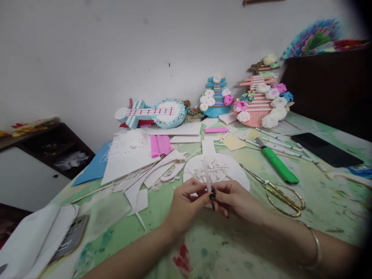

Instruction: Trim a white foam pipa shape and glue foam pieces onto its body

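Observation:
My left hand and my right hand meet at the front middle of the table, fingers closed in a pinch. Between the fingertips a narrow whitish strip stands up; whether it is paper or plastic I cannot tell. Just beyond the hands lies a white lute-shaped board with a short neck. Many small white paper bits are heaped on its round part, and my fingers cover its near edge. Gold-handled scissors rest to the right of the board.
A green utility knife, several markers and a black phone lie on the right. Paper scraps and pink paper spread leftward. Decorated lute models stand along the wall. A grey phone is at front left.

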### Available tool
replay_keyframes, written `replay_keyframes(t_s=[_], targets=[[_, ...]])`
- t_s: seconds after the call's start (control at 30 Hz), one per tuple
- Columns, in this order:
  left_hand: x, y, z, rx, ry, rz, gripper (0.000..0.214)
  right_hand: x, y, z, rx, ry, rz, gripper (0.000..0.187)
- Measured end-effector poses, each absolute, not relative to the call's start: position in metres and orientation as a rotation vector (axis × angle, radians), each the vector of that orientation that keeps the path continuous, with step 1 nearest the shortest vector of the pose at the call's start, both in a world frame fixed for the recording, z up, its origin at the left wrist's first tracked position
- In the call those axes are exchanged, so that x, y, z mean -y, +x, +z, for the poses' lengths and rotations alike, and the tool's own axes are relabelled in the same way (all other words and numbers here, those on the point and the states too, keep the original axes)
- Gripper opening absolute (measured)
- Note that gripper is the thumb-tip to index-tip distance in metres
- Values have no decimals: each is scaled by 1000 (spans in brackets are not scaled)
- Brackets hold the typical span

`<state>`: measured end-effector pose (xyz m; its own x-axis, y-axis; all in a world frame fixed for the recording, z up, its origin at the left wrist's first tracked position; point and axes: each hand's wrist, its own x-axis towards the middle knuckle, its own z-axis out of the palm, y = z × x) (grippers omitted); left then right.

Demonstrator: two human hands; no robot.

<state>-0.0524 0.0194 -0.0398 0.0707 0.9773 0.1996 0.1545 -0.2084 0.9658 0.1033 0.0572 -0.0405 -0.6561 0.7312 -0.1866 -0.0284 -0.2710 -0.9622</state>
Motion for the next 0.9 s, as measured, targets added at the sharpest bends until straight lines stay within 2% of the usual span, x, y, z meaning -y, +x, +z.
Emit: replay_keyframes(t_s=[0.07,0.17,0.23,0.3,0.43,0.57,0.73,0.8,0.9], targets=[[-22,-58,-40,-1254,1577,1259,17,-65,117,-26,1833,-1067,1662,23],[-25,-65,-43,-1398,1789,1200,13,-81,157,-7,2410,-1327,872,8],[-25,-68,-45,-1465,1880,1114,12,-91,191,-4,2538,-1691,473,9],[-26,-69,-48,-1510,1856,1090,16,-99,220,-10,2547,-2048,251,4],[-28,-68,-53,-1563,1664,1115,25,-99,248,-26,2605,-2132,352,9],[-31,-67,-55,-1559,1545,1078,29,-90,245,-28,2603,-2003,522,3],[-31,-66,-56,-1546,1559,1125,34,-91,245,-28,2481,-2086,523,5],[-31,-66,-56,-1510,1504,1168,37,-93,250,-27,2327,-2008,686,6],[-31,-65,-56,-1457,1414,1185,33,-90,252,-20,1959,-1764,1118,16]])
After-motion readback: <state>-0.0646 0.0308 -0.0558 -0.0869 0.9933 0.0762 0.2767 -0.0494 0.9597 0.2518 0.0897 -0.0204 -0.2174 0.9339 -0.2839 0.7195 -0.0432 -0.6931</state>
